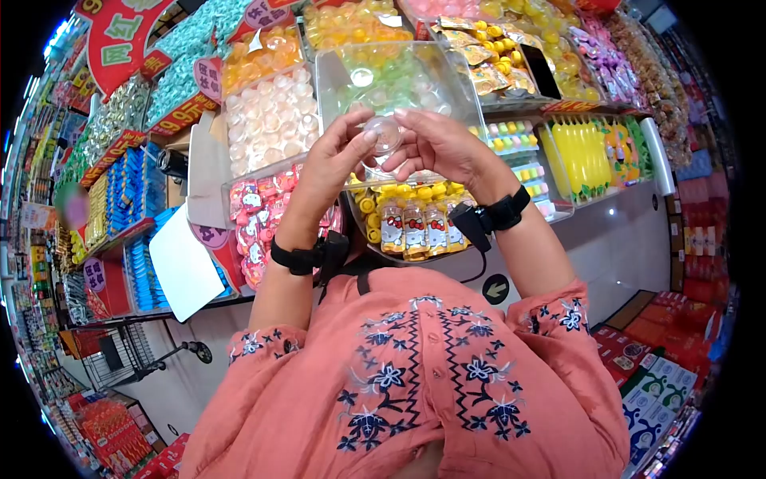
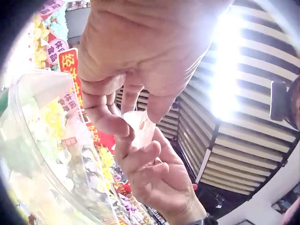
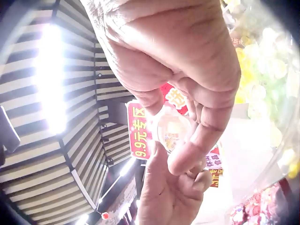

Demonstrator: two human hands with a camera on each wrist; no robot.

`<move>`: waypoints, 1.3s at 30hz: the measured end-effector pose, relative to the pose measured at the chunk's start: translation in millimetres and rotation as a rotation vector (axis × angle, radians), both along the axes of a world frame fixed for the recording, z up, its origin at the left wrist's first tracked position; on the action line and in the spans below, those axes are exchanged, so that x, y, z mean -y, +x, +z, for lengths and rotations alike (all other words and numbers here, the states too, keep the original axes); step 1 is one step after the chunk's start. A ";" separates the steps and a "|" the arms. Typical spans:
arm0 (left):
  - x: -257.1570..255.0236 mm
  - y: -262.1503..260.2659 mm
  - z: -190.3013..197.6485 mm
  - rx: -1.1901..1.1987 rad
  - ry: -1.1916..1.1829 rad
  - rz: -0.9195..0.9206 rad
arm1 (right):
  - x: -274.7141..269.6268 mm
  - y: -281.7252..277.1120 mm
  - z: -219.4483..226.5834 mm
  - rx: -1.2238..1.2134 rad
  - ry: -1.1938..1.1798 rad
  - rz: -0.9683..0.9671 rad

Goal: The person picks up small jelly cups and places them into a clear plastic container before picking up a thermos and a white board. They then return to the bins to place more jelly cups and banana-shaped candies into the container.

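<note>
A small clear jelly cup (image 1: 384,137) with a pale filling is held between both hands in front of the bins. My left hand (image 1: 339,156) pinches its left side, thumb near the rim. From the other side, my right hand (image 1: 447,148) holds it with curled fingers. Small reddish print shows on the jelly cup (image 2: 143,124) in the left wrist view. In the right wrist view the round face of the jelly cup (image 3: 172,131) appears between the fingertips. Beneath and beyond the hands lies a clear plastic bin (image 1: 471,100) of green and clear jelly cups.
Pale jelly cups (image 1: 271,120) fill a bin to the left. Pink packets (image 1: 259,215) and small character-printed bottles (image 1: 415,227) sit nearer the body. At right are yellow tube-like packs (image 1: 578,156). A white panel (image 1: 183,263) juts out at lower left; a shopping cart (image 1: 120,351) stands beyond it.
</note>
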State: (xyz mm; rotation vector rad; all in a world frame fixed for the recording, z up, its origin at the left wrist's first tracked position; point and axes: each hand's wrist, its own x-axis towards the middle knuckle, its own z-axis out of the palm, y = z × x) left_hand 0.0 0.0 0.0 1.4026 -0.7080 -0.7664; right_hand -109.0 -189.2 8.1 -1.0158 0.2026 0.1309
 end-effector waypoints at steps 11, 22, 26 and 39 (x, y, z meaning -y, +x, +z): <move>-33.6 37.9 -10.8 -0.113 -0.008 -0.020 | -37.5 34.1 -6.7 -0.070 0.041 -0.005; -70.2 80.5 -25.7 -0.076 0.010 -0.001 | -75.4 77.7 -15.9 -0.151 -0.001 -0.029; -80.9 84.4 -21.1 0.452 0.114 0.131 | -92.2 97.0 -19.7 -0.197 -0.093 -0.041; -94.6 97.7 -32.1 0.479 0.102 0.156 | -113.5 118.1 -26.7 -0.172 -0.073 -0.014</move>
